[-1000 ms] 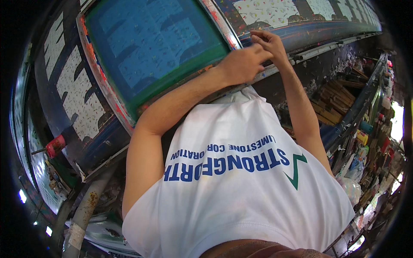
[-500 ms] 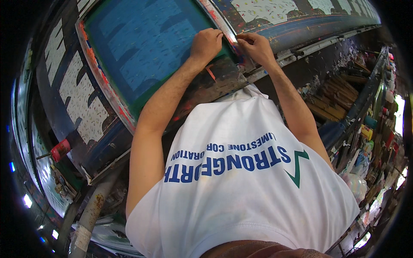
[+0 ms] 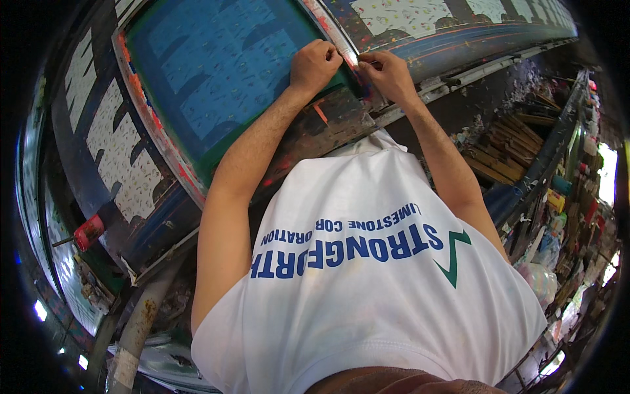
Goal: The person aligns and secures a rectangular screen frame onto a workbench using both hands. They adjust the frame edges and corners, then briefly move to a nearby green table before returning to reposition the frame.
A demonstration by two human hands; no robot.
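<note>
A screen-printing frame [image 3: 140, 98] with a blue, see-through mesh [image 3: 216, 72] lies on the long table ahead of me. Over the mesh's right edge my left hand [image 3: 316, 67] is closed, its fingers curled and the thumb against them. My right hand [image 3: 388, 75] is just across the paint-streaked right rail [image 3: 336, 34], thumb and forefinger pinched close to it. Whatever either pinch holds is too small or hidden to make out. A narrow gap separates the two hands.
Pale patterned fabric pieces [image 3: 125, 148] lie on the dark table, left of the frame and beyond it at right [image 3: 400, 16]. A red cylinder on a rod [image 3: 88, 232] sticks out at left. Wooden slats [image 3: 502, 154] and mixed clutter fill the right side, below the table's edge rail.
My left fingers have curled in more, and that hand's pinch has dropped slightly toward me. My right hand stays beside the rail, nearly unmoved. The whole view has shifted a little.
</note>
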